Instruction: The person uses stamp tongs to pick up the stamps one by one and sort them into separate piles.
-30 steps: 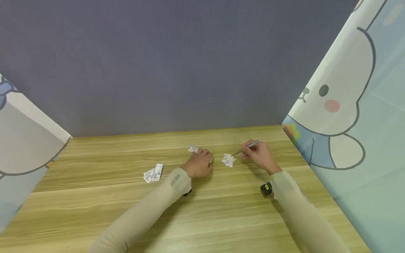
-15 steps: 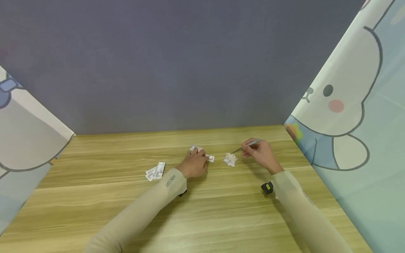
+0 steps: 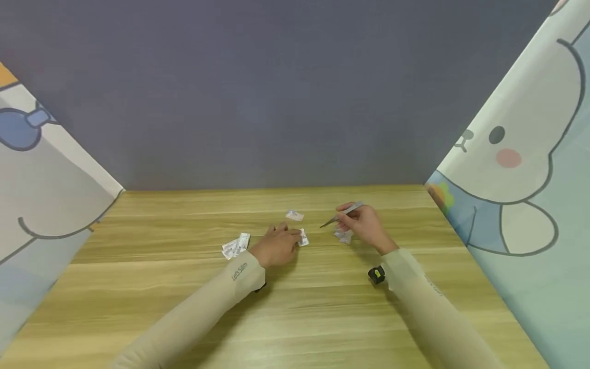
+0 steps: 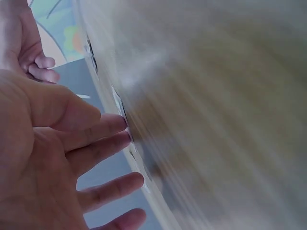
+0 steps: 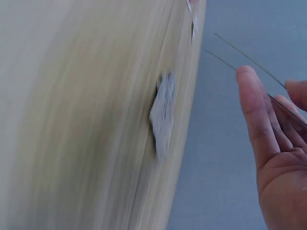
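Observation:
In the head view my left hand (image 3: 278, 246) rests low over the table, and its fingertips touch a small white printed slip (image 3: 302, 238). The left wrist view shows those fingers nearly straight, with the slip (image 4: 119, 103) thin and edge-on at two of them. My right hand (image 3: 364, 226) pinches a pair of metal tweezers (image 3: 352, 207). Their tips point left above the wood, parted, with nothing between them in the right wrist view. Below that hand lies a small overlapping pile of slips (image 3: 343, 236), partly hidden by its fingers in the head view.
Behind the left hand a single slip (image 3: 295, 215) lies flat. Several more slips (image 3: 237, 245) are fanned on the left. The wooden table (image 3: 295, 307) ends at a grey wall panel (image 3: 276, 102), with cartoon-printed sheets (image 3: 516, 154) at both sides.
The tweezers have left the pile and moved left with my right hand. My left hand has drawn nearer and leftward, uncovering the slip behind it. The head view has shifted slightly.

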The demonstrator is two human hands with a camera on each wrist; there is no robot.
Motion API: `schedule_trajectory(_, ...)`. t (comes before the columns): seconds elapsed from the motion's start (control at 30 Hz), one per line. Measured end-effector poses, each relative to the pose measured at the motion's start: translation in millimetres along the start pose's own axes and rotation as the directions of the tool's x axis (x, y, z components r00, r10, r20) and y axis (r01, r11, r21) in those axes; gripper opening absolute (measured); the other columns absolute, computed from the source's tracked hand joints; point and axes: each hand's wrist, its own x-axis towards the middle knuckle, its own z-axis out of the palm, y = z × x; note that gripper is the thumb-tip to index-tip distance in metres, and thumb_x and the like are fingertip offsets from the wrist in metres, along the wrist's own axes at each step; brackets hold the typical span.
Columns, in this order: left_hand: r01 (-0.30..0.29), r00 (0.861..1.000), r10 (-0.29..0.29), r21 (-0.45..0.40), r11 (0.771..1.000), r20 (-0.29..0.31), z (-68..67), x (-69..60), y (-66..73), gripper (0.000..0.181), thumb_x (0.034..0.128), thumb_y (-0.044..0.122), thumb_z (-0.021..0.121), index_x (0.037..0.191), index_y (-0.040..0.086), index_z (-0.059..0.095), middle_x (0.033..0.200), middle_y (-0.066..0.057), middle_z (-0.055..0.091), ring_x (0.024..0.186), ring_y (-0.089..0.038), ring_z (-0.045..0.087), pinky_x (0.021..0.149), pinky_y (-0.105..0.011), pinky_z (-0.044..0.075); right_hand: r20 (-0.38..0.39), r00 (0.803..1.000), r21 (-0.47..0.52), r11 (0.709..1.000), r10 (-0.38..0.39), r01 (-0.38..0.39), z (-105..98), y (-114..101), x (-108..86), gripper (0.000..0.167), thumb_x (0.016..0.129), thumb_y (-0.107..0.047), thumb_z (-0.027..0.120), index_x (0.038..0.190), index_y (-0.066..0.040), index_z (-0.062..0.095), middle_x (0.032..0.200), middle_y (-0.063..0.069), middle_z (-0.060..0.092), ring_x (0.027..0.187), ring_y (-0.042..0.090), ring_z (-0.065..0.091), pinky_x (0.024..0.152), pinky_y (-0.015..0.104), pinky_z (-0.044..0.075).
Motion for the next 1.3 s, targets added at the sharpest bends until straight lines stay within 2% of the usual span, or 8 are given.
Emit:
schedule_trajectory(0.23, -0.025, 0.998, 0.029, 0.062, 0.998, -0.055, 1.8, -1.3, 4.0, 0.039, 0.0962, 0.018, 0.048, 0.135, 0.023, 0.055, 0.137, 0.002, 0.047, 0.120, -0.023, 0.041, 0.091, -0.045, 0.032, 0.062, 0.998, -0.026, 1.000, 0.017, -0.016, 14.8, 1.5, 8.7, 0.029, 0.093, -0.012, 0.061, 0.109, 0.011, 0.062, 0.085, 0.019, 0.069, 0.074, 0.035, 0.067, 0.062, 0.039, 0.055)
schedule_trajectory(0.43, -0.070, 0.997, 0.074, 0.098, 0.993, -0.033, 2.9, -7.1, 5.1, 0.033, 0.0985, 0.020, 0.048, 0.130, 0.022, 0.060, 0.129, 0.006, 0.053, 0.105, -0.019, 0.044, 0.079, -0.035, 0.030, 0.075, 0.996, -0.031, 0.999, 0.037, -0.035, 22.2, 0.7, 14.1, 0.026, 0.093, -0.011, 0.060, 0.108, 0.011, 0.062, 0.086, 0.020, 0.068, 0.074, 0.034, 0.067, 0.062, 0.040, 0.055)
schedule_trajectory(0.77, -0.095, 0.995, 0.096, 0.103, 0.990, -0.005, 3.5, -14.4, 2.5, 0.035, 0.0993, 0.021, 0.045, 0.133, 0.020, 0.056, 0.135, 0.004, 0.049, 0.114, -0.018, 0.042, 0.085, -0.036, 0.032, 0.092, 0.995, -0.011, 0.999, 0.047, -0.046, 31.8, -1.9, 21.5, 0.026, 0.094, -0.011, 0.059, 0.107, 0.011, 0.063, 0.084, 0.021, 0.068, 0.074, 0.037, 0.067, 0.062, 0.040, 0.055)
schedule_trajectory(1.0, -0.078, 0.997, 0.078, 0.110, 0.991, 0.000, 4.2, -18.7, -0.9, 0.034, 0.0991, 0.023, 0.046, 0.132, 0.021, 0.057, 0.133, 0.005, 0.049, 0.115, -0.018, 0.041, 0.088, -0.037, 0.031, 0.105, 0.993, 0.017, 0.998, 0.055, -0.057, 35.7, -6.2, 26.6, 0.027, 0.095, -0.008, 0.057, 0.109, 0.014, 0.060, 0.087, 0.027, 0.066, 0.075, 0.042, 0.065, 0.063, 0.046, 0.054)
schedule_trajectory(1.13, -0.070, 0.997, 0.072, 0.118, 0.991, -0.008, 3.4, -21.0, -2.6, 0.035, 0.0988, 0.023, 0.047, 0.132, 0.021, 0.057, 0.132, 0.005, 0.050, 0.113, -0.018, 0.042, 0.086, -0.035, 0.031, 0.117, 0.992, 0.017, 0.998, 0.051, -0.053, 37.5, -22.2, 24.5, 0.023, 0.095, -0.003, 0.054, 0.107, 0.016, 0.059, 0.087, 0.031, 0.064, 0.076, 0.045, 0.064, 0.065, 0.051, 0.053)
schedule_trajectory(1.3, -0.060, 0.998, 0.063, 0.109, 0.992, -0.019, 1.7, -24.0, -4.3, 0.034, 0.0990, 0.023, 0.047, 0.131, 0.019, 0.058, 0.130, 0.004, 0.050, 0.111, -0.018, 0.042, 0.083, -0.034, 0.031, 0.126, 0.991, 0.001, 0.999, 0.046, -0.046, 40.0, -42.1, 21.4, 0.023, 0.095, -0.001, 0.053, 0.107, 0.017, 0.059, 0.089, 0.032, 0.064, 0.076, 0.045, 0.064, 0.067, 0.052, 0.052)
